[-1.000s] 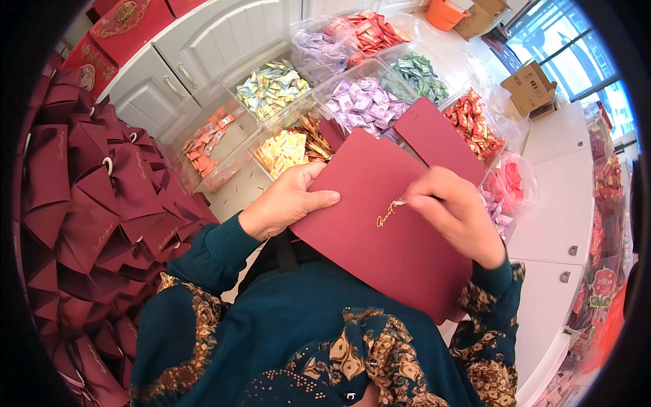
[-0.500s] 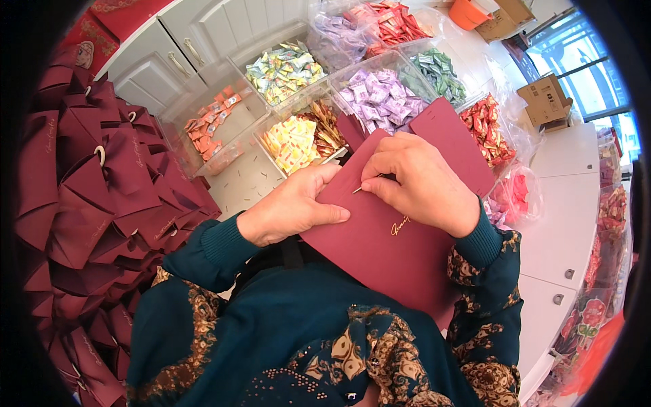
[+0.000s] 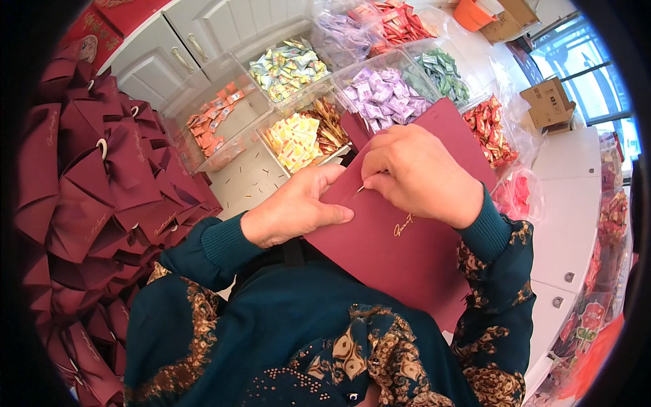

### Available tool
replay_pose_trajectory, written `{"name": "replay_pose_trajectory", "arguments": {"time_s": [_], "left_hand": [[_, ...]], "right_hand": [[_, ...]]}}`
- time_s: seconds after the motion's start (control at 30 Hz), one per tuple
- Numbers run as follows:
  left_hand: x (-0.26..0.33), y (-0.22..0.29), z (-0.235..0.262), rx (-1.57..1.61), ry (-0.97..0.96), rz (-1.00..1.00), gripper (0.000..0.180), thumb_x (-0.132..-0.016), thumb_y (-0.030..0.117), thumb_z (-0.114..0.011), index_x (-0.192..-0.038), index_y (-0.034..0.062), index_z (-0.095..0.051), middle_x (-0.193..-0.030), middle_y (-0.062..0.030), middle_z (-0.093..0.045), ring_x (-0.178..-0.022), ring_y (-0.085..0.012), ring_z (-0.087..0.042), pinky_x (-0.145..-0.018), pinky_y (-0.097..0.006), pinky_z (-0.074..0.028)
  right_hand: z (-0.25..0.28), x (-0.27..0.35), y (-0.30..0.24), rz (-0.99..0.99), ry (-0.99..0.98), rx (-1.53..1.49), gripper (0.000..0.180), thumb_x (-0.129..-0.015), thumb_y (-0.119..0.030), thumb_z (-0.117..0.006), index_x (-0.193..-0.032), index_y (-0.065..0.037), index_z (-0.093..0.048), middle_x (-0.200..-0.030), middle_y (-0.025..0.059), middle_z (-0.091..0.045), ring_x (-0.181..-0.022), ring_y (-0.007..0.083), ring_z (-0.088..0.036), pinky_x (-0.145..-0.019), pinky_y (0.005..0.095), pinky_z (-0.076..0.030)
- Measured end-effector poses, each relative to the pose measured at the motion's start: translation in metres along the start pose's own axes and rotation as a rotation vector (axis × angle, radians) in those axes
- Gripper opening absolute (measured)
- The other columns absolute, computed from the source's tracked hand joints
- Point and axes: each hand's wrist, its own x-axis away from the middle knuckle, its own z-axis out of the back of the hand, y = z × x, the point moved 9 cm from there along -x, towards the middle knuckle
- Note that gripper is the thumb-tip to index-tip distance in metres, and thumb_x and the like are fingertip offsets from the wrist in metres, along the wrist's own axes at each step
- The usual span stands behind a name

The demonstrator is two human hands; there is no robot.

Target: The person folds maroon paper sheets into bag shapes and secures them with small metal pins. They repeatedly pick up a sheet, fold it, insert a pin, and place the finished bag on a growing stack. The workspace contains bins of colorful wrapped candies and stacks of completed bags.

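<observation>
In front of my chest is a flat maroon card blank (image 3: pixel 366 247) with gold script on it. My left hand (image 3: pixel 288 211) grips its left edge, the thumb lying on top and the fingers underneath. My right hand (image 3: pixel 424 176) is closed in a pinch over the card. Between its fingertips shows the tip of a thin, pointed metal pick (image 3: pixel 360 190), touching the card or just above it; the rest is hidden by my fingers.
Folded maroon boxes (image 3: pixel 129 169) with cord handles are piled at my left. Ahead, clear trays hold purple wrapped candies (image 3: pixel 383 98), yellow packets (image 3: pixel 295 141) and red ones (image 3: pixel 489 132). Thin slivers lie on the table (image 3: pixel 237 180). A cardboard carton (image 3: pixel 548 102) stands far right.
My right hand has shifted slightly right and tilted, the pick's tip staying near the same spot on the card. My left hand keeps its hold. The view has moved a little.
</observation>
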Motion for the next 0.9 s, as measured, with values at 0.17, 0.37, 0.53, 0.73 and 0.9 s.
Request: {"name": "replay_pose_trajectory", "arguments": {"time_s": [0.17, 0.37, 0.53, 0.73, 0.9], "left_hand": [[0.002, -0.001, 0.001, -0.02, 0.015, 0.031, 0.048, -0.086, -0.008, -0.061, -0.132, -0.0027, -0.05, -0.125, -0.0069, -0.06, -0.11, -0.0125, -0.059, -0.097, -0.029, -0.049], [0.0, -0.002, 0.002, -0.028, 0.033, -0.007, 0.048, -0.085, -0.009, -0.06, -0.131, -0.0029, -0.05, -0.125, -0.0061, -0.06, -0.112, -0.0121, -0.058, -0.097, -0.029, -0.048], [-0.001, -0.001, 0.005, -0.147, 0.063, -0.024, 0.046, -0.085, -0.009, -0.06, -0.13, -0.003, -0.051, -0.125, -0.0061, -0.06, -0.112, -0.0122, -0.058, -0.097, -0.029, -0.048], [0.001, -0.003, 0.001, -0.083, 0.046, 0.055, 0.046, -0.086, -0.008, -0.06, -0.131, -0.0026, -0.05, -0.125, -0.0064, -0.06, -0.112, -0.0122, -0.058, -0.097, -0.029, -0.049], [0.003, 0.004, -0.005, -0.073, 0.036, -0.044, 0.047, -0.087, -0.007, -0.061, -0.132, -0.0024, -0.049, -0.122, -0.0067, -0.061, -0.109, -0.0127, -0.06, -0.096, -0.029, -0.049]], "right_hand": [[-0.003, -0.001, -0.003, 0.019, 0.005, 0.019, 0.005, -0.069, -0.012, -0.071, -0.071, -0.008, -0.069, -0.077, 0.0094, -0.066, -0.081, 0.0304, -0.063, -0.074, 0.0429, -0.049], [-0.008, 0.001, -0.02, 0.047, 0.025, 0.242, 0.002, -0.069, -0.013, -0.067, -0.069, -0.011, -0.068, -0.076, 0.0041, -0.064, -0.082, 0.0231, -0.059, -0.076, 0.0369, -0.045], [-0.009, 0.0, -0.04, 0.116, 0.011, 0.366, 0.003, -0.068, -0.014, -0.067, -0.069, -0.011, -0.068, -0.076, 0.0033, -0.063, -0.082, 0.0233, -0.059, -0.076, 0.0374, -0.045], [0.0, 0.003, -0.004, 0.003, -0.002, 0.036, 0.006, -0.072, -0.015, -0.069, -0.069, -0.01, -0.069, -0.074, 0.0067, -0.066, -0.082, 0.0265, -0.064, -0.075, 0.0405, -0.047], [-0.003, 0.006, -0.013, 0.022, 0.038, 0.141, 0.006, -0.069, -0.015, -0.069, -0.07, -0.009, -0.068, -0.076, 0.006, -0.065, -0.082, 0.0251, -0.063, -0.075, 0.039, -0.046]]}}
